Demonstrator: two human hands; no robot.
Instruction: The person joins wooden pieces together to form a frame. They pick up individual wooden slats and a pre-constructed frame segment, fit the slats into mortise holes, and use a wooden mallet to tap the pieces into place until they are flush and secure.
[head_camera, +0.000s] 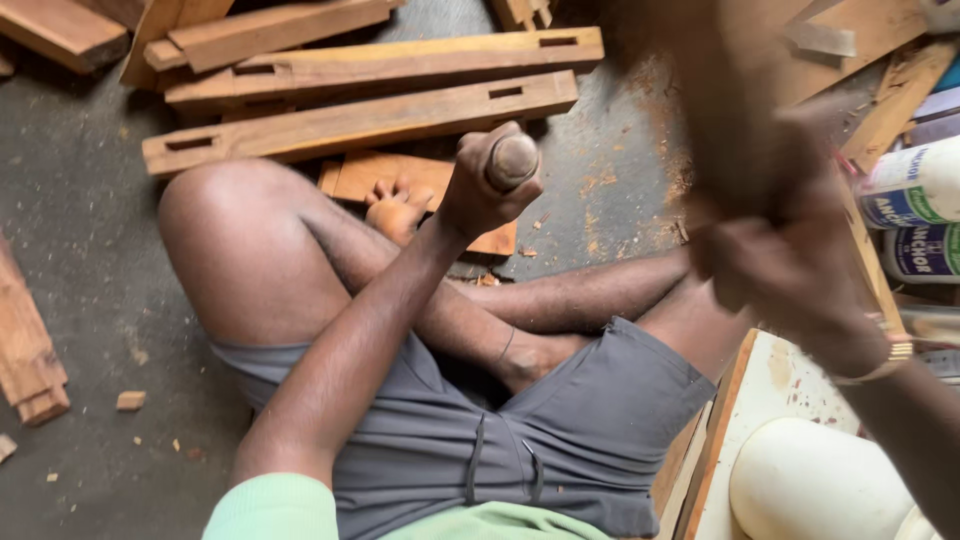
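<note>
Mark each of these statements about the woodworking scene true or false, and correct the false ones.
1. The left hand grips a round-ended wooden handle. True.
2. The person stands at a bench. False: the person sits cross-legged on the floor.
3. The long wooden pieces ahead have rectangular slots cut in them. True.
4. The right hand is sharp and at rest. False: it is blurred by motion.
5. The shorts are red. False: they are grey.
</note>
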